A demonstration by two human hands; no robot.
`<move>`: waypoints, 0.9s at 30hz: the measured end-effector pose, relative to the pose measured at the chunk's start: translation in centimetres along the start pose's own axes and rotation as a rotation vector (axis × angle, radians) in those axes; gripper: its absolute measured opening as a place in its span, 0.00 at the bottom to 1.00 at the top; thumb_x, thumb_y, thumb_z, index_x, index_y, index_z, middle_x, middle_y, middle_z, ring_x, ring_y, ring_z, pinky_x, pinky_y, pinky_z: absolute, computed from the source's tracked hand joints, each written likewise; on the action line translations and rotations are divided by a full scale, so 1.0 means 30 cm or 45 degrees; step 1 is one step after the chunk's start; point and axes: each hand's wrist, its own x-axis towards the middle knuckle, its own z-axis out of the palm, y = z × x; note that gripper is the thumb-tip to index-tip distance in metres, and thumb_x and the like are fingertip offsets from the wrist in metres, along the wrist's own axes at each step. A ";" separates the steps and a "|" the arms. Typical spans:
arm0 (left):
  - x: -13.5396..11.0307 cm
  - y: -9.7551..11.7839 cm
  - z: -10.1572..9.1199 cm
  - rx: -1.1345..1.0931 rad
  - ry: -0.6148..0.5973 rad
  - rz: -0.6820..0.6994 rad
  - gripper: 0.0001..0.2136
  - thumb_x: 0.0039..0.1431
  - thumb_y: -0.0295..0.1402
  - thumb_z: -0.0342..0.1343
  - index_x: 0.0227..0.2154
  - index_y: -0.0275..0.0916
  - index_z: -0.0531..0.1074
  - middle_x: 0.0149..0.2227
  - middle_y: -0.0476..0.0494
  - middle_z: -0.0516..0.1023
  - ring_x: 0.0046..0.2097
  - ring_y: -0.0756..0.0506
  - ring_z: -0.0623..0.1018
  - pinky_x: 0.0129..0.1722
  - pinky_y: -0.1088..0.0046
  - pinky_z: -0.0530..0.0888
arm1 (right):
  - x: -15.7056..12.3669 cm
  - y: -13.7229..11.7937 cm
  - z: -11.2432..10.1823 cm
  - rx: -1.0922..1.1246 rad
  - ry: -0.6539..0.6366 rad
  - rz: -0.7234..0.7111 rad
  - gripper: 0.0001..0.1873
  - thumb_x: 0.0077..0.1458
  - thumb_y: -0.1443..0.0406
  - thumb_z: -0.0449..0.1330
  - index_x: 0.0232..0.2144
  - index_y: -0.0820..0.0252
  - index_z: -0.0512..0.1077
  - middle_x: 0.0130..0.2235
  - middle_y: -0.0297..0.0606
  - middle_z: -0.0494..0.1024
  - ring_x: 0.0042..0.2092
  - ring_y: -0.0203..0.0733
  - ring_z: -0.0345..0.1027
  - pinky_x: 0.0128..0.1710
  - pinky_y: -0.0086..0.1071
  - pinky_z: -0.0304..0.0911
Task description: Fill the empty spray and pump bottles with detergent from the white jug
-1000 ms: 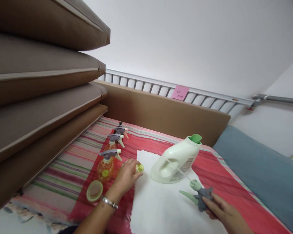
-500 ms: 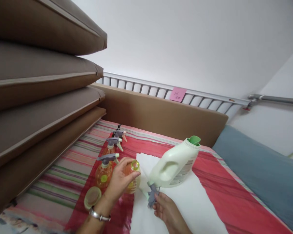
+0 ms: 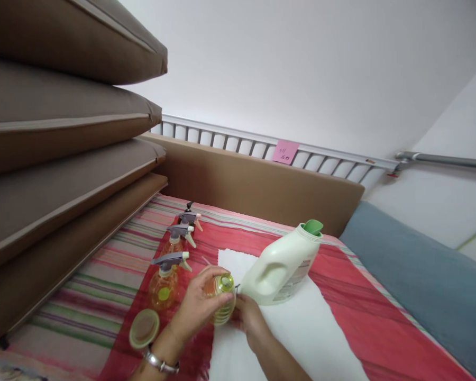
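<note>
While the left hand (image 3: 194,315) wraps its fingers around a small bottle (image 3: 221,301), ribbed, yellowish and open at the neck, it holds it upright just above the near edge of a white cloth (image 3: 301,328). Pressed against the bottle's right side is the right hand (image 3: 250,324), fingers curled; whether it grips anything cannot be told. A pale jug (image 3: 280,267) with a green spout (image 3: 312,227) leans on the cloth just behind. Left of the hands stand three spray bottles (image 3: 164,280) in a row, and a round lid (image 3: 144,328) lies nearer. All rest on a red striped cover (image 3: 357,296), beside stacked brown cushions (image 3: 63,159).
</note>
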 end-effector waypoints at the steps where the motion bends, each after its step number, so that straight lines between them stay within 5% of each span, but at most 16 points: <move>1: -0.002 -0.003 -0.003 -0.018 -0.002 -0.001 0.13 0.47 0.30 0.61 0.38 0.39 0.71 0.41 0.42 0.74 0.46 0.42 0.72 0.50 0.65 0.66 | 0.010 -0.006 0.023 -0.007 -0.024 -0.024 0.11 0.55 0.60 0.57 0.29 0.63 0.68 0.21 0.26 0.69 0.20 0.31 0.62 0.22 0.27 0.61; 6: -0.002 -0.024 -0.007 -0.085 -0.022 -0.020 0.13 0.47 0.30 0.60 0.38 0.40 0.72 0.41 0.43 0.74 0.47 0.42 0.72 0.50 0.66 0.66 | 0.021 -0.052 0.067 -0.042 -0.029 -0.225 0.11 0.53 0.60 0.59 0.34 0.64 0.70 0.29 0.33 0.74 0.29 0.36 0.69 0.30 0.34 0.67; 10: 0.006 -0.036 0.011 -0.102 -0.019 -0.011 0.14 0.47 0.32 0.60 0.39 0.40 0.72 0.42 0.42 0.74 0.49 0.41 0.71 0.51 0.65 0.65 | -0.043 -0.087 -0.043 -0.081 0.169 -0.406 0.18 0.40 0.59 0.66 0.34 0.63 0.72 0.34 0.39 0.77 0.35 0.46 0.70 0.33 0.38 0.66; 14: 0.010 -0.037 0.027 -0.062 -0.008 0.003 0.13 0.48 0.33 0.60 0.39 0.40 0.72 0.43 0.41 0.74 0.48 0.41 0.72 0.50 0.64 0.66 | -0.117 -0.141 -0.182 -0.066 0.394 -0.547 0.23 0.43 0.56 0.63 0.42 0.60 0.68 0.48 0.42 0.73 0.51 0.49 0.63 0.49 0.37 0.59; 17: 0.009 -0.036 0.029 -0.036 0.032 -0.008 0.13 0.47 0.33 0.60 0.38 0.39 0.72 0.42 0.40 0.75 0.47 0.41 0.72 0.49 0.63 0.66 | -0.118 -0.183 -0.211 -0.040 0.460 -0.556 0.27 0.45 0.56 0.62 0.46 0.60 0.65 0.53 0.45 0.68 0.56 0.50 0.58 0.53 0.36 0.54; 22: -0.008 -0.054 0.023 -0.032 0.068 -0.037 0.14 0.47 0.33 0.61 0.39 0.39 0.72 0.42 0.40 0.75 0.48 0.40 0.72 0.51 0.62 0.66 | -0.019 -0.222 -0.136 0.016 0.381 -0.613 0.18 0.46 0.58 0.63 0.39 0.60 0.69 0.42 0.37 0.76 0.48 0.48 0.66 0.48 0.37 0.60; 27: -0.007 -0.069 0.030 -0.009 0.080 -0.046 0.14 0.46 0.33 0.61 0.39 0.40 0.73 0.43 0.39 0.75 0.48 0.40 0.72 0.52 0.60 0.65 | 0.085 -0.268 -0.106 0.104 0.401 -0.611 0.10 0.53 0.61 0.59 0.30 0.64 0.70 0.31 0.32 0.74 0.36 0.40 0.69 0.40 0.40 0.64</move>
